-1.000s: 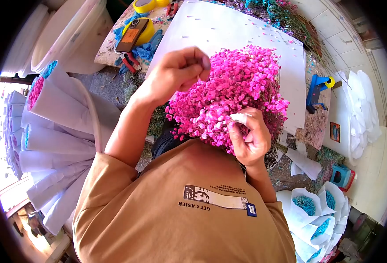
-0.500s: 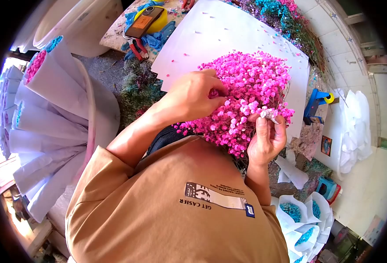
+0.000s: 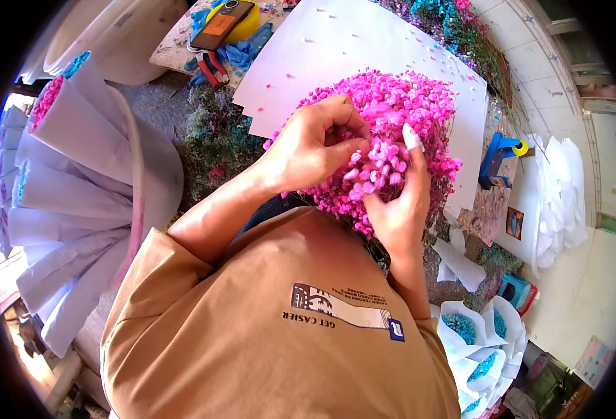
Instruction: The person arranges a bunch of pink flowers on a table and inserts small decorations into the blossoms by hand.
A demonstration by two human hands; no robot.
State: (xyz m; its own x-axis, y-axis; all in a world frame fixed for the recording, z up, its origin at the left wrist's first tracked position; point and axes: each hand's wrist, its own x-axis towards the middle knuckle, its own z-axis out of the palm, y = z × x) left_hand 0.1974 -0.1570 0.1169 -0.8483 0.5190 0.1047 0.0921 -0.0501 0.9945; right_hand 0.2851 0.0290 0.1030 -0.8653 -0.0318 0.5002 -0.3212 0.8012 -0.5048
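Observation:
A large bunch of pink flowers (image 3: 420,105) lies in front of me, over the near edge of a stack of white paper (image 3: 308,63). My left hand (image 3: 322,143) is at the left part of the bunch, its fingers and thumb pinched on pink blossoms. On the right side, my right hand (image 3: 402,202) has finger and thumb curved around a small cluster of pink blossoms (image 3: 383,167). A white wrapping covers one fingertip of that hand. The stems of the bunch are mostly hidden.
Red-handled pliers (image 3: 211,68), a phone (image 3: 224,24) and blue gloves (image 3: 248,50) lie back left. A blue tape dispenser (image 3: 493,160) stands right. White-wrapped bouquets fill a tub (image 3: 137,174) at left; blue-flowered bouquets (image 3: 462,328) stand lower right.
My left hand has come down from above the bunch into its blossoms. My right hand has moved inward and now has its fingers around a cluster of blossoms.

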